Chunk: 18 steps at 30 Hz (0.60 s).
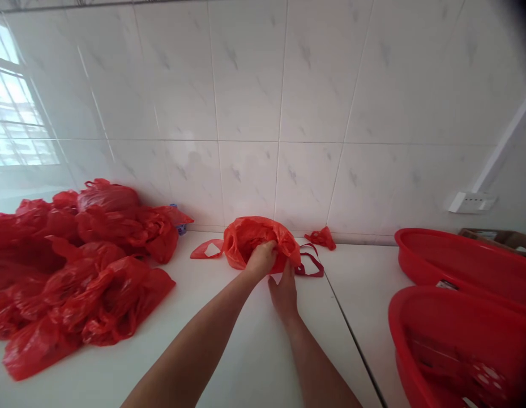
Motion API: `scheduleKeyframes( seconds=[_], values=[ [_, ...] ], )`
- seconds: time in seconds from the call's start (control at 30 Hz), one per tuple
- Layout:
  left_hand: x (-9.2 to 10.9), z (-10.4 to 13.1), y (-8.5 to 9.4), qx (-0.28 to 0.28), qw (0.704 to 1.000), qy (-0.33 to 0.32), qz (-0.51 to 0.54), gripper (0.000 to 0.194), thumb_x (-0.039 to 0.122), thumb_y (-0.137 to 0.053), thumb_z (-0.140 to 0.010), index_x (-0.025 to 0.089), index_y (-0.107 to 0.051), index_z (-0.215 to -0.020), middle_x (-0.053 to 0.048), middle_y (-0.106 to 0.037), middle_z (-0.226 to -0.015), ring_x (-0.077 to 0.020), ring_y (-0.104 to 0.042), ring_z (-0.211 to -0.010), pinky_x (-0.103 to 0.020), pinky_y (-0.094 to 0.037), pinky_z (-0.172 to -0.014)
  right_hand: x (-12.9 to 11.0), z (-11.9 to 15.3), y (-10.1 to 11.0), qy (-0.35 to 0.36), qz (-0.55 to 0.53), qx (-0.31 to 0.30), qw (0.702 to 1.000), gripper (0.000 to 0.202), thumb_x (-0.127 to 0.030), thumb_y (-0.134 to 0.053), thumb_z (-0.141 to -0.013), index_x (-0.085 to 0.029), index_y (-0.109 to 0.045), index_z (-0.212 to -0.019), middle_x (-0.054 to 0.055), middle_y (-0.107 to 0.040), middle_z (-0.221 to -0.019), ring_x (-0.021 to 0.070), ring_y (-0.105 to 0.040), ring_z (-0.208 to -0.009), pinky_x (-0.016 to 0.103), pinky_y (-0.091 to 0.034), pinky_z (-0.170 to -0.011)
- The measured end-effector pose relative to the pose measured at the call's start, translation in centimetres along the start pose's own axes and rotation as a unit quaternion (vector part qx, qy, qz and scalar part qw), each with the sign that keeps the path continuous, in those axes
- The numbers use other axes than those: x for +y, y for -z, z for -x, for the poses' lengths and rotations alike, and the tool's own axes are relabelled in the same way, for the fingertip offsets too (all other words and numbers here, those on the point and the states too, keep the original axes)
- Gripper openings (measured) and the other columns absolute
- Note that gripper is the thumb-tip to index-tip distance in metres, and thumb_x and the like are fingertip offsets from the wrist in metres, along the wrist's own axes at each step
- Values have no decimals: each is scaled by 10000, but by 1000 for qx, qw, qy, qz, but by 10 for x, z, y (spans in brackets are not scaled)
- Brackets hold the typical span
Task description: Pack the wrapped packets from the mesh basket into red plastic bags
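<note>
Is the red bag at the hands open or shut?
Open: the bag's mouth gapes wide, and its inside shows beyond the left hand.

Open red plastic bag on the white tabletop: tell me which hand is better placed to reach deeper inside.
Probably the left hand: it is already at the mouth of the red plastic bag, while the right hand is outside, its fingers against the near side.

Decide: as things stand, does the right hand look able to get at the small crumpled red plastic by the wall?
Likely yes: the small crumpled red plastic lies uncovered to the right of the open red plastic bag; only a dark red strap seems between it and the right hand.
</note>
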<state>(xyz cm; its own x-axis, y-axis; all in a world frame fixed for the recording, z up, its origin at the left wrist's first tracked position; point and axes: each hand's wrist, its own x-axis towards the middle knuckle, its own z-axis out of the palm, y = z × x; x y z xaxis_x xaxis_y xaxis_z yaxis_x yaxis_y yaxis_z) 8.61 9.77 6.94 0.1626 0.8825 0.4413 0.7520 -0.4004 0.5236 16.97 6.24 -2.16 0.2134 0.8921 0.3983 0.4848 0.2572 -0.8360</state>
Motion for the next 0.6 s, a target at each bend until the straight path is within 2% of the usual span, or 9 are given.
scheduleKeyframes(
  seconds=[0.1, 0.2, 0.3, 0.33, 0.4, 0.47, 0.5, 0.53, 0.6],
  values=[
    [3, 14, 24, 36, 999, -32, -10, 165, 164, -448, -831, 189, -608, -860, -52, -653, -826, -169, -603, -747, -278, -464, -694, -1, 1, 2, -8, -20, -4, 1000, 769, -254, -482, -750, -110, -182, -1443, 151, -238, -1487, 278, -229, -1369, 448, -259, -1088],
    [-10, 31, 59, 121, 989, -80, -17, 173, 222, -485, -827, 207, -586, -967, -88, -588, -1081, -216, -537, -1047, -346, -426, -897, -4, 4, 2, 7, -52, 22, 998, 722, -236, -484, -753, -184, -224, -1425, 110, -290, -1469, 251, -284, -1345, 426, -301, -1064],
    [-43, 42, 94, 381, 911, -145, -63, 278, 278, -603, -757, 171, -548, -1007, -106, -561, -1025, -245, -509, -1066, -403, -414, -937, -7, 6, 0, 28, -82, 71, 994, 582, -234, -501, -756, -224, -351, -1318, 104, -405, -1369, 238, -408, -1246, 384, -408, -954],
    [-57, 44, 103, 448, 882, -132, -64, 375, 285, -611, -753, 155, -508, -1089, -125, -528, -1100, -257, -476, -1117, -409, -417, -936, -7, 5, -1, 32, -86, 90, 992, 516, -245, -508, -757, -219, -392, -1259, 110, -444, -1312, 236, -452, -1189, 370, -436, -904],
    [-88, 44, 113, 517, 854, -33, -51, 466, 243, -505, -823, 120, -387, -1257, -162, -425, -1266, -253, -429, -1183, -401, -429, -922, -6, 3, 1, 26, -90, 135, 986, 370, -267, -495, -772, -201, -442, -1133, 112, -507, -1172, 223, -519, -1051, 345, -460, -815],
    [-119, 41, 112, 462, 877, 103, -78, 424, 247, -440, -862, 79, -405, -1250, -171, -465, -1232, -273, -429, -1184, -444, -389, -965, 0, -4, 8, 3, -98, 174, 980, 257, -278, -448, -804, -193, -454, -1047, 94, -544, -1032, 201, -550, -908, 324, -461, -753],
    [-133, 39, 108, 389, 902, 157, -99, 453, 274, -453, -860, 66, -406, -1259, -180, -472, -1238, -299, -396, -1222, -464, -364, -987, 4, -9, 13, -13, -99, 198, 975, 231, -281, -422, -819, -190, -456, -1029, 88, -551, -987, 194, -555, -856, 318, -460, -733],
    [-145, 37, 102, 318, 920, 197, -115, 508, 299, -483, -845, 54, -390, -1281, -197, -462, -1258, -319, -373, -1248, -472, -349, -999, 10, -15, 19, -29, -94, 227, 969, 234, -286, -403, -830, -182, -457, -1031, 94, -553, -975, 194, -557, -832, 319, -459, -727],
    [-163, 34, 88, 228, 940, 220, -122, 597, 316, -551, -800, 64, -383, -1314, -227, -408, -1324, -356, -341, -1279, -486, -335, -1002, 23, -29, 34, -54, -72, 289, 953, 296, -296, -405, -825, -154, -457, -1079, 138, -538, -1040, 219, -554, -894, 343, -453, -770]
  ],
)
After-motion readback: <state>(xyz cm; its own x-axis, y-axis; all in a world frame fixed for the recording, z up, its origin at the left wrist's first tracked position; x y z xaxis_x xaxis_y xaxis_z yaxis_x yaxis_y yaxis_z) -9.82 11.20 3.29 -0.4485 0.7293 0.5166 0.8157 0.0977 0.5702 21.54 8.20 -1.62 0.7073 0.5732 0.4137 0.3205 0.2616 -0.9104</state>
